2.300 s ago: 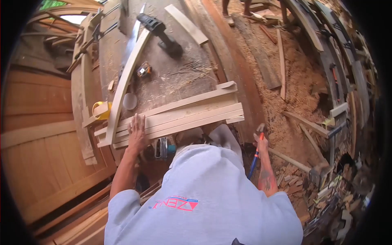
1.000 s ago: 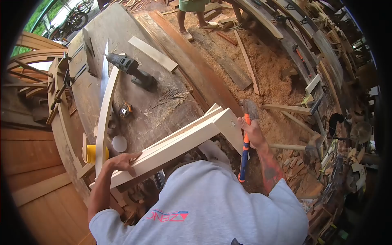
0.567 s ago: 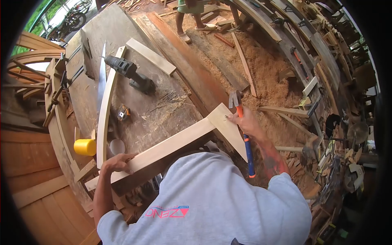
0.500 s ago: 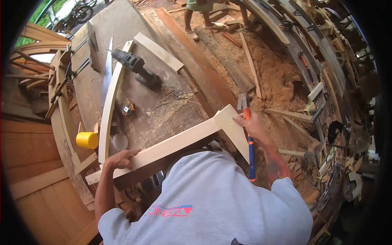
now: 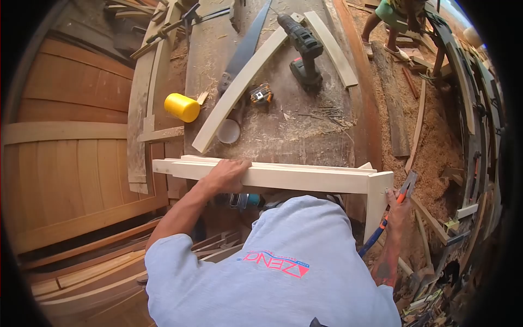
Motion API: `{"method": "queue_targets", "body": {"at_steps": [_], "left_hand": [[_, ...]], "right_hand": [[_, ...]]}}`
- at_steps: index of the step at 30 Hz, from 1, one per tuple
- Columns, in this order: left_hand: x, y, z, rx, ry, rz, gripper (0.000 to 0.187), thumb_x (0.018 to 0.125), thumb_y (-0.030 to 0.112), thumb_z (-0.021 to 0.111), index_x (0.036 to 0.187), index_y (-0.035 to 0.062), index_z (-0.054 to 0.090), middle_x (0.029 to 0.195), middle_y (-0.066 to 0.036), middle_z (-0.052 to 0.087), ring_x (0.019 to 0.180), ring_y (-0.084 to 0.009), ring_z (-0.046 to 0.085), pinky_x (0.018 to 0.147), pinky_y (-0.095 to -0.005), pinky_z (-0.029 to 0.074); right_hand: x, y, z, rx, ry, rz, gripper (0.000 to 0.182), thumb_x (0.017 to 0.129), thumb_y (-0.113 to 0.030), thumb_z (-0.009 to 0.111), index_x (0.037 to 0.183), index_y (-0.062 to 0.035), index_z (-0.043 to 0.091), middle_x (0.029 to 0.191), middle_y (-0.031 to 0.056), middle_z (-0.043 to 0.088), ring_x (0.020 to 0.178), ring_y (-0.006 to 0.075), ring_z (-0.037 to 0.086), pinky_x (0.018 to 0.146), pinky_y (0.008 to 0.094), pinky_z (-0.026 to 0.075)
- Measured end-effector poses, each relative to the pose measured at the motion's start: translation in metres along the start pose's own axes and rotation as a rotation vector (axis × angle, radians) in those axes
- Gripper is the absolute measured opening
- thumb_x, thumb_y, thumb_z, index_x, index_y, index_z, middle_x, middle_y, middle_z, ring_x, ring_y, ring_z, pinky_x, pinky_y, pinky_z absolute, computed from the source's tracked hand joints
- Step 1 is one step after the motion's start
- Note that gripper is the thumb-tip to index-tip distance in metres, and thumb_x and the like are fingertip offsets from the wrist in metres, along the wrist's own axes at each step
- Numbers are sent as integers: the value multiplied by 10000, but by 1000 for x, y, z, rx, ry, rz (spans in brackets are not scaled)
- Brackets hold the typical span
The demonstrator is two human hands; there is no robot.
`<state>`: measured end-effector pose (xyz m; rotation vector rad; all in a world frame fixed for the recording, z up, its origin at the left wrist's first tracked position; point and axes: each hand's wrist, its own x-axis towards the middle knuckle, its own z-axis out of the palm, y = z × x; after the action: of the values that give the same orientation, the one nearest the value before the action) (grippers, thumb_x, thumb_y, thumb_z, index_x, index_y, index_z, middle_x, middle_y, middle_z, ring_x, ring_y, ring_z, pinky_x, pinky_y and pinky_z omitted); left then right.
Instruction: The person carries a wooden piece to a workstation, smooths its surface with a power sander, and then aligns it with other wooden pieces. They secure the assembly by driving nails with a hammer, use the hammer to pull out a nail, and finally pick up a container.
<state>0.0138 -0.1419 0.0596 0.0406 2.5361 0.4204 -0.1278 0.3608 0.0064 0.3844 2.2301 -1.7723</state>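
Note:
My left hand (image 5: 227, 175) is closed over a long pale wooden rail (image 5: 305, 179), which lies across the near edge of the workbench (image 5: 305, 136). A shorter pale wooden piece (image 5: 376, 204) joins the rail's right end at an angle. In my right hand (image 5: 399, 207) is a claw hammer (image 5: 375, 235) with an orange and blue handle, its metal head pointing up and away. That hand is beside the joint, the thumb close to the short piece. Beyond the rail lie a curved wooden strip (image 5: 245, 87), a cordless drill (image 5: 304, 49) and a tape measure (image 5: 261, 95).
A handsaw (image 5: 248, 52), a straight board (image 5: 332, 49), a yellow container (image 5: 182, 107), a round white disc (image 5: 228, 131) and loose nails (image 5: 324, 113) are on the bench. Another person's legs (image 5: 381, 24) stand at the upper right, near sawdust and scrap wood. Wooden panels (image 5: 71, 185) are at left.
The camera view has turned. The joined wooden pieces now lie level across the bench's near edge, my left hand farther along the rail. The hammer has tilted, still in my right hand.

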Motion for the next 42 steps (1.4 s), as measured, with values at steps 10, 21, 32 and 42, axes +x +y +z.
{"method": "queue_targets", "body": {"at_steps": [10, 21, 32, 42], "left_hand": [[-32, -96, -51, -1273, 91, -239, 468, 833, 363, 754, 1115, 0, 666, 990, -107, 705, 946, -227, 675, 872, -375, 533], [90, -307, -47, -1295, 1321, -1040, 1294, 588, 275, 907, 1487, -120, 64, 1371, -283, 421, 1159, -350, 555, 964, -419, 512], [145, -268, -83, -307, 1662, -249, 1079, 640, 221, 905, 1444, -75, 249, 1348, -263, 451, 1260, -380, 489, 1083, -455, 399], [197, -249, -117, -563, 1427, -269, 1222, 628, 309, 928, 1488, -77, 151, 1385, -256, 456, 1298, -357, 468, 1112, -387, 371]], "right_hand": [[-23, -74, 44, -42, -22, 142, 157, 914, -144, 708, 938, -28, 606, 855, 1, 585, 757, 78, 537, 703, 257, 445], [-15, -60, 27, -113, -58, 54, 336, 898, -68, 699, 788, -167, 397, 763, -60, 436, 626, 54, 408, 553, 227, 337], [-17, -73, 43, -43, 58, 142, 304, 875, -48, 684, 800, -172, 417, 762, -69, 417, 658, 45, 407, 609, 208, 319], [-20, -57, 37, -59, 122, 175, 295, 874, -59, 703, 796, -167, 440, 786, -64, 474, 682, 52, 464, 624, 240, 387]]}}
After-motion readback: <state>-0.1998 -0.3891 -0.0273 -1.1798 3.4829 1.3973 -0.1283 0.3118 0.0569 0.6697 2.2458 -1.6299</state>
